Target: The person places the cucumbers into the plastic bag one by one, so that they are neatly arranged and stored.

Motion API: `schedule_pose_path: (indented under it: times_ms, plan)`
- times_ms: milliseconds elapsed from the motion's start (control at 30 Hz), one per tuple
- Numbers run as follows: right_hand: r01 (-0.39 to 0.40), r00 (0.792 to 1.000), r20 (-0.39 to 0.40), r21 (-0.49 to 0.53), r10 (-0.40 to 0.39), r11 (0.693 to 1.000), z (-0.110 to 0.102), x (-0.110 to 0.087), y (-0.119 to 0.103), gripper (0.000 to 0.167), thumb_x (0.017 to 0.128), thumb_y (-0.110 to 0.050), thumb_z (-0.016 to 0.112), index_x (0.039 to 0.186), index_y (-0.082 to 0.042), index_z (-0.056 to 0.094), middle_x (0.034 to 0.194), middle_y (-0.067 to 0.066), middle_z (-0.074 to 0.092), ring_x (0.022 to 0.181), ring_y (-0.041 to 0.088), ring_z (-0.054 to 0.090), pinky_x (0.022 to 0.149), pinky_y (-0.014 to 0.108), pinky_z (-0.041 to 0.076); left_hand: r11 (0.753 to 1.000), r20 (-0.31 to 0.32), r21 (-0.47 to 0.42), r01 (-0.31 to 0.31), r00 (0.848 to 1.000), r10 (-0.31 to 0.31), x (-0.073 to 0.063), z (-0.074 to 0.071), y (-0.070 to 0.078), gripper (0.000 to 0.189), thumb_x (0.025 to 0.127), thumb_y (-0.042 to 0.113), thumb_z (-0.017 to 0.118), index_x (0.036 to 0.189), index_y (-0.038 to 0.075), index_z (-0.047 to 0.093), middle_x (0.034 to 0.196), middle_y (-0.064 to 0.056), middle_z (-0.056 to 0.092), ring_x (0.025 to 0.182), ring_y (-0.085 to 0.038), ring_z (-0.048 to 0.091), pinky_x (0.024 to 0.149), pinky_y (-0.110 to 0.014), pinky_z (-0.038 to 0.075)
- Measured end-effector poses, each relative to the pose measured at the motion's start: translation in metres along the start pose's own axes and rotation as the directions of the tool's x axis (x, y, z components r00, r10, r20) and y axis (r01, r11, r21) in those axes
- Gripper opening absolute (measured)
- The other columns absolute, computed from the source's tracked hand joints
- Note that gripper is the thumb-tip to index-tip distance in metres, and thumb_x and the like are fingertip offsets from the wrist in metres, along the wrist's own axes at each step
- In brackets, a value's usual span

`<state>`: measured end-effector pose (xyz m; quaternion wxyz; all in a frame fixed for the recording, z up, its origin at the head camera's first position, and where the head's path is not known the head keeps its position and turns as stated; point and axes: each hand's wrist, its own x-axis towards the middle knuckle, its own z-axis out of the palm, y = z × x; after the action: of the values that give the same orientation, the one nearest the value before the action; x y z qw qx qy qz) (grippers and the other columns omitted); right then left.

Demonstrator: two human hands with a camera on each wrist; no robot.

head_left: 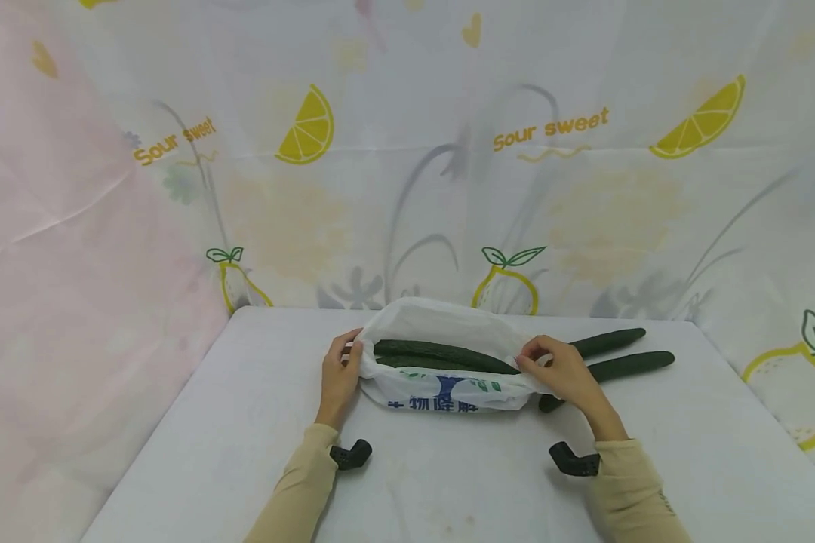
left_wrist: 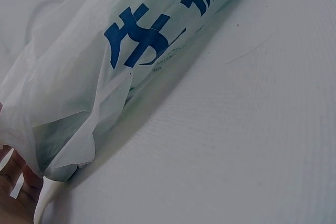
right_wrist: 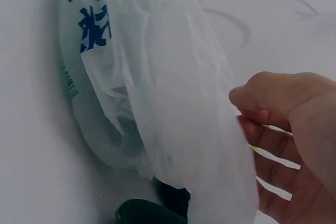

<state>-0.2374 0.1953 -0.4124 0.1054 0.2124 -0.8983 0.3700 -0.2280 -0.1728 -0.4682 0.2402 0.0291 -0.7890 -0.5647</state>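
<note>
A white plastic bag point(head_left: 496, 392) with blue and green print lies across the table, its mouth spread wide. Two long dark green cucumbers point(head_left: 441, 351) lie side by side inside. My left hand point(head_left: 338, 381) grips the bag's left edge, thumb on the near side; in the left wrist view its fingers point(left_wrist: 31, 187) are at the plastic. At the right end, my right hand point(head_left: 560, 369) pinches the bag's rim between thumb and fingers. Partly hidden behind that hand, more cucumbers point(head_left: 632, 366) lie on the table; a dark rounded end point(right_wrist: 147, 212) shows beside the bag in the right wrist view.
The white table point(head_left: 435, 483) reaches back to a hanging cloth point(head_left: 407, 188) with lemon prints, which also closes in both sides. A black camera mount point(head_left: 353, 455) sits on the left wrist and another black mount point(head_left: 573, 460) on the right.
</note>
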Motion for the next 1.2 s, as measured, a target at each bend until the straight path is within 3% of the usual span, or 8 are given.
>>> schedule_pose_path:
  times_ms: [100, 333, 567, 667, 933, 1067, 1133, 1200]
  plan:
    - [-0.026, 0.999, -0.019, 0.003, 0.026, 1.000, -0.008, -0.001, 0.003, 0.008, 0.088, -0.018, 0.067, 0.086, -0.012, 0.063, 0.082, 0.002, 0.065, 0.068, 0.007, 0.054, 0.060, 0.022, 0.045, 1.000, 0.001, 0.003, 0.006, 1.000, -0.006, 0.000, 0.000, 0.000, 0.029, 0.098, 0.023, 0.052, 0.124, 0.015, 0.061, 0.120, -0.006, 0.060, 0.095, -0.017, 0.055, 0.073, -0.020, 0.045]
    - [-0.118, 0.992, -0.038, -0.012, 0.118, 0.993, -0.027, -0.005, 0.010, 0.015, 0.091, -0.025, 0.062, 0.090, -0.010, 0.061, 0.085, 0.005, 0.063, 0.071, 0.006, 0.056, 0.065, 0.022, 0.045, 1.000, 0.012, 0.000, 0.018, 1.000, -0.018, -0.001, -0.002, 0.001, 0.031, 0.098, 0.023, 0.051, 0.126, 0.014, 0.060, 0.122, -0.008, 0.060, 0.096, -0.017, 0.054, 0.073, -0.018, 0.044]
    - [-0.158, 0.986, -0.063, -0.029, 0.156, 0.987, -0.040, -0.008, 0.018, 0.020, 0.092, -0.029, 0.061, 0.093, -0.009, 0.061, 0.087, 0.006, 0.064, 0.074, 0.005, 0.055, 0.067, 0.021, 0.046, 1.000, 0.037, 0.000, 0.021, 0.999, -0.021, -0.009, -0.009, 0.034, 0.031, 0.097, 0.011, 0.051, 0.126, 0.002, 0.058, 0.120, -0.017, 0.059, 0.094, -0.020, 0.055, 0.072, -0.017, 0.044]
    - [-0.162, 0.984, -0.086, -0.036, 0.159, 0.986, -0.045, -0.010, 0.023, 0.021, 0.092, -0.030, 0.061, 0.094, -0.008, 0.062, 0.089, 0.007, 0.065, 0.076, -0.001, 0.053, 0.069, 0.018, 0.045, 1.000, 0.036, 0.011, 0.008, 0.999, -0.009, -0.009, -0.010, 0.035, 0.031, 0.097, 0.011, 0.051, 0.125, 0.001, 0.058, 0.119, -0.018, 0.059, 0.094, -0.021, 0.056, 0.072, -0.017, 0.044]
    - [-0.190, 0.975, -0.131, -0.093, 0.177, 0.977, -0.057, -0.017, 0.041, 0.024, 0.093, -0.031, 0.060, 0.096, -0.007, 0.062, 0.093, 0.011, 0.067, 0.078, -0.010, 0.048, 0.070, 0.014, 0.043, 1.000, 0.034, 0.008, 0.012, 0.999, -0.012, 0.002, -0.001, -0.002, 0.032, 0.098, 0.025, 0.051, 0.127, 0.014, 0.059, 0.123, -0.008, 0.059, 0.098, -0.020, 0.056, 0.076, -0.019, 0.044]
    - [-0.190, 0.976, -0.135, -0.144, 0.171, 0.971, -0.062, -0.021, 0.049, 0.022, 0.093, -0.027, 0.059, 0.096, -0.005, 0.062, 0.095, 0.013, 0.066, 0.083, 0.003, 0.055, 0.070, 0.019, 0.046, 1.000, 0.024, 0.009, 0.005, 1.000, -0.005, 0.003, 0.000, -0.004, 0.030, 0.098, 0.024, 0.052, 0.126, 0.015, 0.060, 0.121, -0.006, 0.060, 0.096, -0.017, 0.056, 0.076, -0.021, 0.045]
    - [-0.191, 0.976, -0.136, -0.162, 0.169, 0.968, -0.065, -0.023, 0.052, 0.023, 0.094, -0.025, 0.058, 0.099, -0.003, 0.062, 0.099, 0.016, 0.065, 0.088, 0.017, 0.059, 0.074, 0.027, 0.046, 1.000, 0.018, 0.012, -0.012, 1.000, 0.012, 0.002, -0.001, -0.003, 0.030, 0.098, 0.024, 0.052, 0.125, 0.014, 0.060, 0.120, -0.006, 0.060, 0.094, -0.014, 0.055, 0.075, -0.019, 0.044]
    - [-0.187, 0.977, -0.137, -0.163, 0.166, 0.969, -0.067, -0.027, 0.057, 0.023, 0.096, -0.022, 0.055, 0.103, -0.001, 0.061, 0.105, 0.020, 0.062, 0.098, 0.032, 0.058, 0.080, 0.040, 0.045, 1.000, 0.027, 0.010, -0.005, 1.000, 0.005, -0.001, -0.003, 0.008, 0.030, 0.098, 0.021, 0.051, 0.126, 0.011, 0.059, 0.121, -0.008, 0.060, 0.094, -0.015, 0.055, 0.075, -0.019, 0.044]
